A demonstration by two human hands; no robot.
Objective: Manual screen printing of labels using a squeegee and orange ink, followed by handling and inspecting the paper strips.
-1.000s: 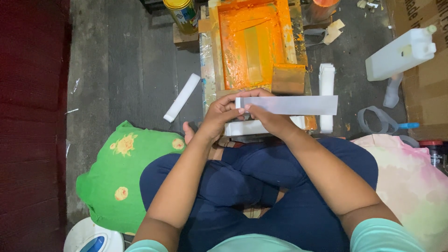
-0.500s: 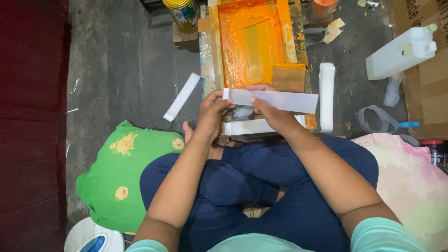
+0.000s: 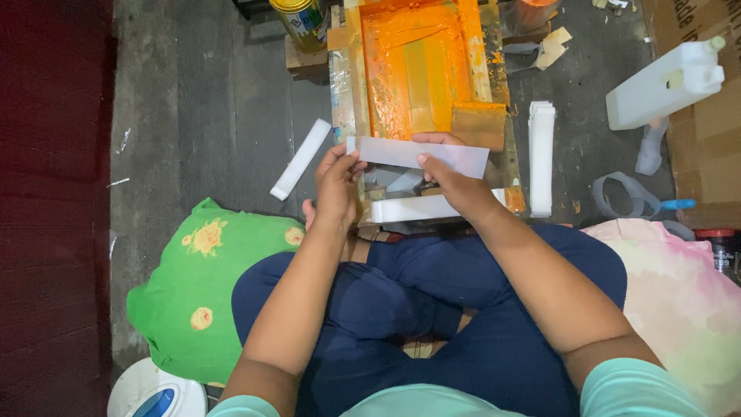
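We see both hands holding one long white paper strip (image 3: 417, 156) level above the near end of an orange-stained screen-printing frame (image 3: 421, 69). The left hand (image 3: 337, 185) pinches the strip's left end between thumb and fingers, and the right hand (image 3: 455, 181) grips it near the middle, thumb on top and fingers curled under; the strip's right end sticks out free, just short of a brown squeegee block (image 3: 478, 123) lying in the frame. Below the hands a stack of similar white strips (image 3: 421, 207) rests across the frame's near edge. We find another white stack (image 3: 541, 154) standing lengthwise on the grey floor (image 3: 216, 100) to the right of the frame, and a single white strip (image 3: 300, 158) lying askew to its left. A white plastic jug (image 3: 664, 85) lies further right, a tin can (image 3: 301, 23) stands at the frame's far left corner, and a green cushion with yellow flowers (image 3: 193, 301) sits beside the person's left knee
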